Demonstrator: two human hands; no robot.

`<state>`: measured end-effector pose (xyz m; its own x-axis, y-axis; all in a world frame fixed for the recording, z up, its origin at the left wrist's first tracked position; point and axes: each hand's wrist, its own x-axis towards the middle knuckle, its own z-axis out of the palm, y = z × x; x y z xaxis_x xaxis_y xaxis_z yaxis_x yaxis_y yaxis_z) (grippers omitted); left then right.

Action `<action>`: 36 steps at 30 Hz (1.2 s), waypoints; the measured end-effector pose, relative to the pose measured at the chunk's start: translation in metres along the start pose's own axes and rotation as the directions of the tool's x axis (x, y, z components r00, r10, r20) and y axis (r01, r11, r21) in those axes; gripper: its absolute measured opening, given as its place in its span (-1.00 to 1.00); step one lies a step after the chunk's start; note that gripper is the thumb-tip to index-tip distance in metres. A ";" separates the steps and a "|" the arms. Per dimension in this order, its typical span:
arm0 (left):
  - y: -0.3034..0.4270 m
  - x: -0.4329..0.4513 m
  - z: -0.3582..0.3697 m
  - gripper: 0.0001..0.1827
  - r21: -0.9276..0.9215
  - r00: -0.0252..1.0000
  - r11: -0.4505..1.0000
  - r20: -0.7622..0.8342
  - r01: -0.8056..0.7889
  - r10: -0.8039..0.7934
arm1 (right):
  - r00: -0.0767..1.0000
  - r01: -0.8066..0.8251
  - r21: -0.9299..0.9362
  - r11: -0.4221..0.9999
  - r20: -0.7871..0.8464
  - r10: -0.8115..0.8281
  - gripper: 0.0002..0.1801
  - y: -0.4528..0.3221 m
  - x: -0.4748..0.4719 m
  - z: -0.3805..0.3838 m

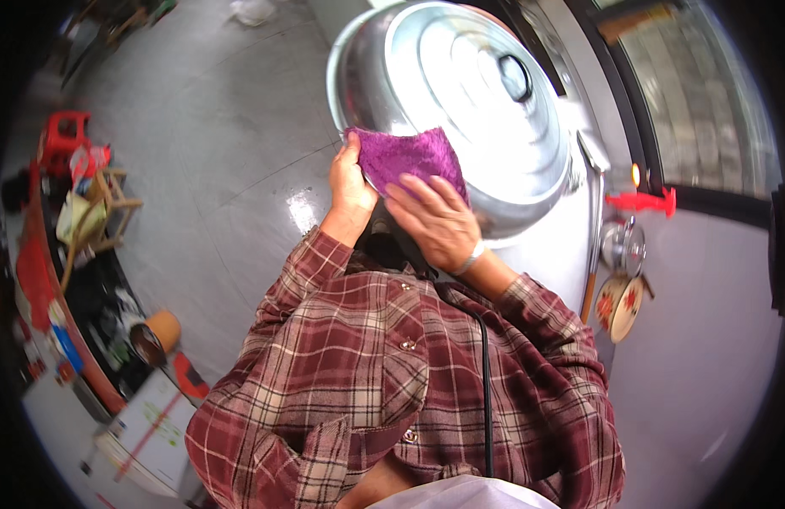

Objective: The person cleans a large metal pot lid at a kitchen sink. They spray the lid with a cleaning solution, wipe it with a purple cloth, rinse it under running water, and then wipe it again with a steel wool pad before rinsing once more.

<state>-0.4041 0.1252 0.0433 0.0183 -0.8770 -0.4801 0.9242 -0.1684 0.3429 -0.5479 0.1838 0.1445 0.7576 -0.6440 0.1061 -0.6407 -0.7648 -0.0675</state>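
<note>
A folded purple cloth (410, 158) is held between my two hands, in front of a large shiny metal pot. My left hand (353, 184) grips the cloth's left edge with the thumb on top. A thin pale edge shows under the cloth there; what it belongs to is hidden. My right hand (437, 223) lies over the cloth's near right side, fingers stretched across it and thumb out of sight. Beyond the cloth, the pot's ridged metal lid (456, 83) bears a black-rimmed loop handle (516, 77). The cloth overlaps the pot's near side in view; whether they touch, I cannot tell.
Right of the pot, a red bottle-shaped object (644, 201), a glass-lidded pot (623, 247) and a flowered enamel bowl (620, 308) stand by a window (704, 95). Leftward across the grey floor (240, 127) are a red stool (65, 140), a wooden stool (115, 203) and a white box (152, 426).
</note>
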 end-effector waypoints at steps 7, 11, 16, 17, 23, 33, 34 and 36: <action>0.044 -0.045 0.036 -0.51 -0.049 0.831 0.888 0.380 0.457 -0.406 | 0.762 -0.500 -0.038 0.865 -0.494 0.418 -0.60 -0.029 -0.018 0.008; 0.038 -0.049 0.017 -0.52 -0.084 0.795 0.844 0.395 0.530 -0.460 | 0.568 -0.717 0.056 0.694 -0.530 0.630 -0.54 -0.068 0.034 0.018; 0.045 -0.060 0.020 -0.52 0.013 0.837 0.874 0.279 0.487 -0.470 | 0.591 -0.555 0.051 0.830 -0.678 0.437 -0.84 -0.036 -0.034 0.029; 0.039 -0.055 0.010 -0.52 0.013 0.840 0.879 0.288 0.476 -0.459 | 0.499 -0.633 0.113 0.766 -0.697 0.515 -0.90 -0.020 -0.057 0.034; 0.008 -0.055 0.001 -0.45 0.049 0.873 0.911 0.269 0.410 -0.407 | -0.159 -0.787 0.510 0.347 -0.711 0.684 -0.73 0.089 -0.106 0.072; 0.036 -0.043 0.010 -0.54 0.162 0.923 0.914 0.047 0.371 -0.383 | 0.570 -0.564 0.025 0.826 -0.712 0.411 -0.96 -0.037 -0.011 0.038; 0.044 -0.035 0.007 -0.54 0.126 0.937 0.932 0.038 0.341 -0.348 | 0.540 -0.588 0.033 0.808 -0.728 0.423 -0.98 -0.023 -0.027 0.038; 0.064 -0.012 -0.015 -0.53 0.058 0.951 0.953 0.070 0.296 -0.300 | 0.128 -0.751 0.326 0.574 -0.781 0.611 -0.87 0.036 -0.063 0.060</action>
<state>-0.3397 0.1319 0.0583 -0.2861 -0.8155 -0.5031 0.8644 -0.4462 0.2316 -0.6113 0.1963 0.0754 -0.3917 -0.5373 0.7470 -0.8964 0.0396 -0.4415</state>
